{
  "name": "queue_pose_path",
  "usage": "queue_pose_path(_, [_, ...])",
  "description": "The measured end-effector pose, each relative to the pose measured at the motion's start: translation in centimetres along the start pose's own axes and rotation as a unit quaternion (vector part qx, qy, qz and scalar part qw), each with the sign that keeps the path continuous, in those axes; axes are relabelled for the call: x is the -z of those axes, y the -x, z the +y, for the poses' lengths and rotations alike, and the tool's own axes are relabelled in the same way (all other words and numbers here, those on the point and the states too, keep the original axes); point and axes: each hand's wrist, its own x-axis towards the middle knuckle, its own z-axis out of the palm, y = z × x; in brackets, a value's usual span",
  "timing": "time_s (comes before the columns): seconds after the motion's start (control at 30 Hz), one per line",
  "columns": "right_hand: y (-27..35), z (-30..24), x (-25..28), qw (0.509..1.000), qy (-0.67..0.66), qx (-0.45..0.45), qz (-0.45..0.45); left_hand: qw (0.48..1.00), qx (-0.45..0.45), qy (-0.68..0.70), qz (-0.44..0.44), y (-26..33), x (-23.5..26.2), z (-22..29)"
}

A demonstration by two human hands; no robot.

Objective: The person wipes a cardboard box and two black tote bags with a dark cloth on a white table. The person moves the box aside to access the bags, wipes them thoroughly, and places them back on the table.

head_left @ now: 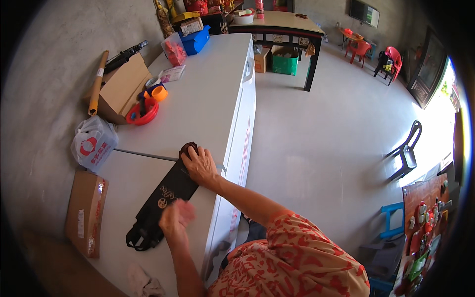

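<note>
A long, flat black bag point(173, 187) with light print lies slantwise on the white chest freezer lid point(148, 171). Loop handles show at its near-left end. At its far end, my right hand point(200, 166) is closed with curled fingers over the bag and a dark brown rounded piece. Whether that piece belongs to the bag is unclear. My left hand point(175, 220) is over the bag's near half, its fingers smeared by motion. I cannot make out whether it touches the bag.
Along the wall side stand a taped carton point(86, 213), a white plastic bag point(95, 143), an open cardboard box point(121, 89) and a red basket point(143, 113). A pale cloth point(143, 282) lies near me. The freezer's edge drops to the floor at right, where a black chair point(408, 148) stands.
</note>
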Motion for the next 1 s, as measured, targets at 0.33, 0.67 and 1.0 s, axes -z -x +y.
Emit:
queue_pose_path(0.33, [3.8, -1.0, 2.5, 0.993, -0.093, 0.059, 0.033, 0.78, -0.223, -0.581, -0.067, -6.1, -1.8, -4.5])
queue_pose_path(0.67, [-2.6, 1.3, -2.8, 0.991, -0.132, 0.034, -0.017, 0.723, -0.259, -0.633, -0.098, -6.3, -1.2, -5.6])
queue_pose_path(1.0, [-0.8, 0.5, 0.6, 0.992, -0.081, 0.074, -0.059, 0.725, -0.242, -0.639, -0.082, -6.4, -1.4, -5.8])
